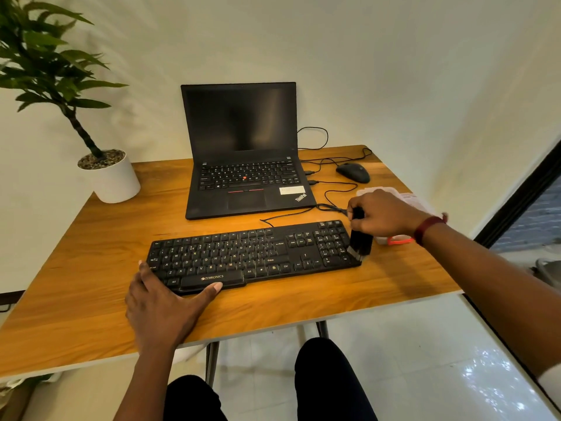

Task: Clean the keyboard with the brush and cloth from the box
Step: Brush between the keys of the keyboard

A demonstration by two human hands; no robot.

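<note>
Centre right: right hand (383, 212) grips brush (360, 242) at keyboard (243, 253) end. Left hand (161, 308), fingers flat, braces lower-left corner. Brushing appears begun; cloth wiping is not yet done.

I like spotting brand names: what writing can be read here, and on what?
"ZEBRONICS": keyboard, on the space bar.
"ThinkPad": laptop, front right corner.
"Enter", "Alt", "Ctrl" and single letters: the keyboard's keys.
White sticker on the laptop, and the laptop's keys: too small or blurred to read.

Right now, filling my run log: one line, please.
right hand: holds brush at keyboard right end | left hand: braces keyboard
</note>
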